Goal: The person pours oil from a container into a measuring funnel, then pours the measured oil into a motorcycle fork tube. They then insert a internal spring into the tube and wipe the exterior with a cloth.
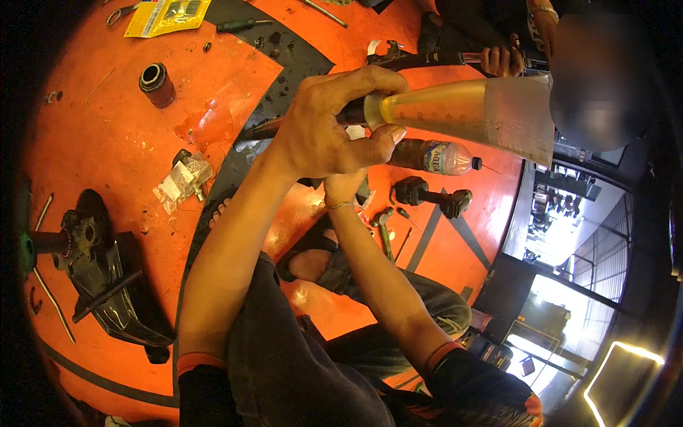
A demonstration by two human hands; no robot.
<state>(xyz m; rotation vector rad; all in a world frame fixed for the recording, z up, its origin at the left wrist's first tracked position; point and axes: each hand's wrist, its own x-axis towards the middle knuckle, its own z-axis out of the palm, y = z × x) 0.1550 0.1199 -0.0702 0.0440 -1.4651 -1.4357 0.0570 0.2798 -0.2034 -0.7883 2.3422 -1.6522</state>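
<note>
My left hand (338,121) has its thumb and fingers closed round the narrow end of a clear, tapered measuring cup (462,110). Yellowish liquid shows inside the cup, which lies nearly sideways across the picture with its wide end at the right. Behind my left hand is my right hand (346,186); its fingers are hidden, so what it holds does not show. A dark rod (265,129) runs behind my left wrist. Just below the cup is a plastic bottle (437,156) with a blue label and dark contents.
Another person's hand (501,62) grips a rod at the upper right. On the orange floor are a dark cylindrical part (156,85), a plastic bag of parts (183,181), a screwdriver (243,25) and a yellow packet (167,18). A black assembly with a spring (108,295) lies left.
</note>
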